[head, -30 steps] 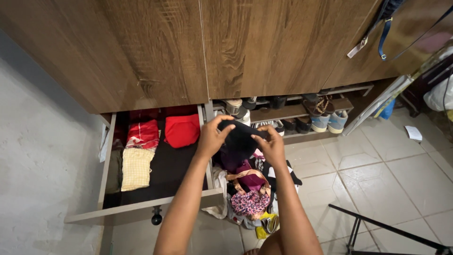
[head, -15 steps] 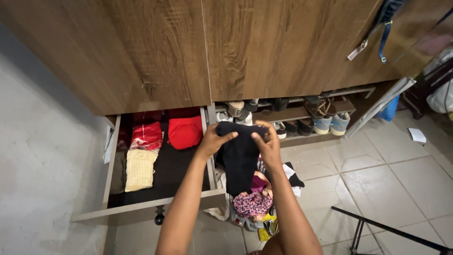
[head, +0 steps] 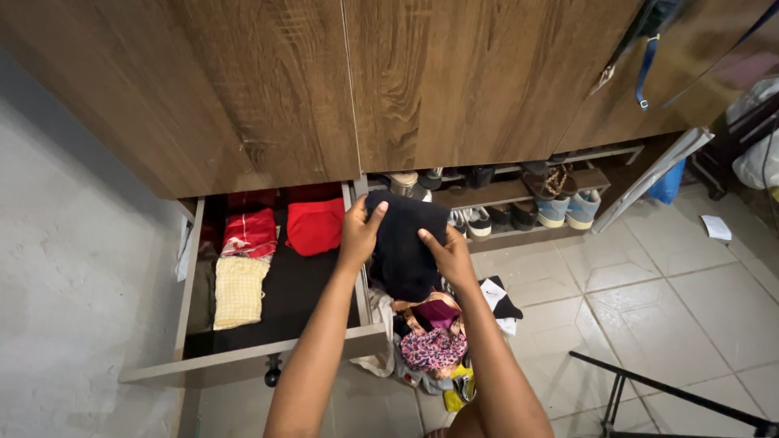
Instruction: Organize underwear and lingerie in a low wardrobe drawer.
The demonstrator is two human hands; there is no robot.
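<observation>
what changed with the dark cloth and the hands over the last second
The dark navy folded cloth, bunched between both hands a second ago, now hangs lower, opened out longer. The left hand holds its upper left edge, and the right hand has slid down its right side. The open wooden drawer, its red folded garment and pale yellow folded cloth, and the pile of colourful clothes on the floor stayed put.

The open drawer (head: 188,292) juts from the base of the wooden wardrobe. On its dark bottom, toward the wardrobe, lie two folded red cloths (head: 315,225); in front of the left one, nearer the drawer's front, lies a folded yellow checked cloth (head: 238,290). Right of the drawer, the tiled floor (head: 649,284) bears a heap of mixed clothes (head: 434,345). Behind the heap, a low shelf (head: 503,195) carries shoes (head: 568,209).
</observation>
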